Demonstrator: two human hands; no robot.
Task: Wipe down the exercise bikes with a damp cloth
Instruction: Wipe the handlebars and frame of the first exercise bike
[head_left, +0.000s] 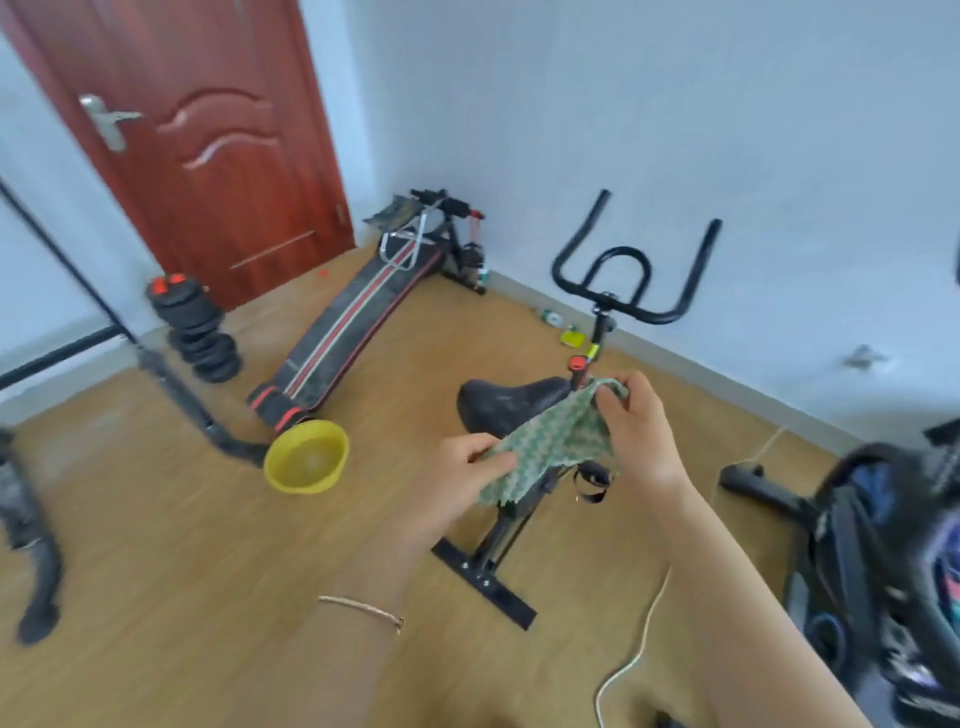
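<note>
A green patterned cloth (545, 441) is held stretched between the left hand (457, 478) and right hand (636, 426), both pinching it, just above the exercise bike (519, 410) saddle. No surface is yet touched by it; wiping appears still to be begun.

On the floor (156, 545), the bowl (305, 457) sits left of the exercise bike (511, 408); the bench (343, 322) lies behind, toward the far corner.

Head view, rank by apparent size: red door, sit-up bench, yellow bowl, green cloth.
1. red door
2. sit-up bench
3. green cloth and yellow bowl: these look about alike, and the cloth is nearer the camera, so unranked.
</note>
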